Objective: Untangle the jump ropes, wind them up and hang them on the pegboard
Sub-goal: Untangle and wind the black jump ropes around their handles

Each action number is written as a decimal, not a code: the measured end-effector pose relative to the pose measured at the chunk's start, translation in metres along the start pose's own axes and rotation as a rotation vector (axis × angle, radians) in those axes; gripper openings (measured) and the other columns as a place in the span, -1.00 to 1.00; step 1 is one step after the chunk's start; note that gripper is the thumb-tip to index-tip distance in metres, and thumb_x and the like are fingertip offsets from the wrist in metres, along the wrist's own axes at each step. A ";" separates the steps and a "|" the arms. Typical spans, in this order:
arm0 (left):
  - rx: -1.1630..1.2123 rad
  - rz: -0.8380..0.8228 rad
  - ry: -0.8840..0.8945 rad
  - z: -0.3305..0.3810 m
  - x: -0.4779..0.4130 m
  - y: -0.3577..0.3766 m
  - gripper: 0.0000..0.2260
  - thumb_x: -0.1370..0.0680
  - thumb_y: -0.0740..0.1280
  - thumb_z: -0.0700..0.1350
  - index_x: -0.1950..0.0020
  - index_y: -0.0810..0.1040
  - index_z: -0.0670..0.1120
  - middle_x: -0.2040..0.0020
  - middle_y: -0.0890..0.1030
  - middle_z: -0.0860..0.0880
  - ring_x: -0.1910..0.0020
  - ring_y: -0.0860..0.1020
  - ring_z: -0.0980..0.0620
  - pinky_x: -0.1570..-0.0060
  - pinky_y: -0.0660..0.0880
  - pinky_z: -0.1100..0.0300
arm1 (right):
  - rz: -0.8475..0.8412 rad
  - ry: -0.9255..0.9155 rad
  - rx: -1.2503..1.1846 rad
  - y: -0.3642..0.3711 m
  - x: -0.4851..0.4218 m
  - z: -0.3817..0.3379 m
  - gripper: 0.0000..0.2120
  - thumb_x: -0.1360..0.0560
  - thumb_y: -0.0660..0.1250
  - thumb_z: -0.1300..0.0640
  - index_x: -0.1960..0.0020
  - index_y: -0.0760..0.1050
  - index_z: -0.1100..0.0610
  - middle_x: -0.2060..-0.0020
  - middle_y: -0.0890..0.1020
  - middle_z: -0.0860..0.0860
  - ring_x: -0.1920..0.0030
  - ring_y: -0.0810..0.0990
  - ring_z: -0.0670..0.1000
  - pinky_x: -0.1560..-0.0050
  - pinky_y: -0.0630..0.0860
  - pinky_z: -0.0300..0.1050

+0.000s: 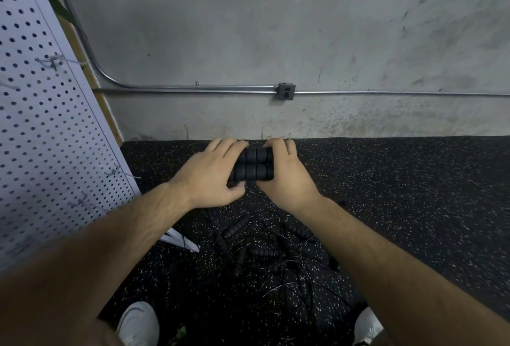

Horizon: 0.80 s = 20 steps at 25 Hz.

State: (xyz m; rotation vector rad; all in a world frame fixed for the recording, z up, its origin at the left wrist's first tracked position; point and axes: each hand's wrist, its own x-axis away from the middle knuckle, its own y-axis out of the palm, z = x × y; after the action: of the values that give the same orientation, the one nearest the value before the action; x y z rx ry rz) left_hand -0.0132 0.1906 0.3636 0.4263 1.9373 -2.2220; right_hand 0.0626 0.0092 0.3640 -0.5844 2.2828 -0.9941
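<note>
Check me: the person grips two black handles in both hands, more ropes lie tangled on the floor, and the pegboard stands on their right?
Not quite: the head view shows the pegboard on their left. The rest holds: the left hand and right hand grip the two black handles, and more ropes lie tangled on the floor.

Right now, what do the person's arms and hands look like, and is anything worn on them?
The left forearm and the right forearm are bare and lightly haired; no sleeve reaches into view. The left hand and the right hand have no gloves. No watch, bracelet or ring shows on the visible sides.
</note>
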 end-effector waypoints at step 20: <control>0.363 0.212 -0.174 -0.054 0.019 -0.047 -0.42 -0.50 0.39 0.28 -0.45 0.40 0.09 -0.18 0.54 0.11 -0.14 0.50 0.15 -0.08 0.44 0.26 | -0.478 0.077 -0.592 0.104 -0.035 -0.063 -0.79 -0.64 0.31 0.11 0.12 0.58 0.19 0.45 0.52 -0.14 0.40 0.48 -0.11 0.29 0.43 -0.17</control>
State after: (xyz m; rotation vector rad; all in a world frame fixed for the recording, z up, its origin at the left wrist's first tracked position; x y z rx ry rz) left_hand -0.0395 0.2523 0.3954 0.4435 1.3386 -2.3775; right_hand 0.0308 0.1266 0.3313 -1.4061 2.5659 -0.5184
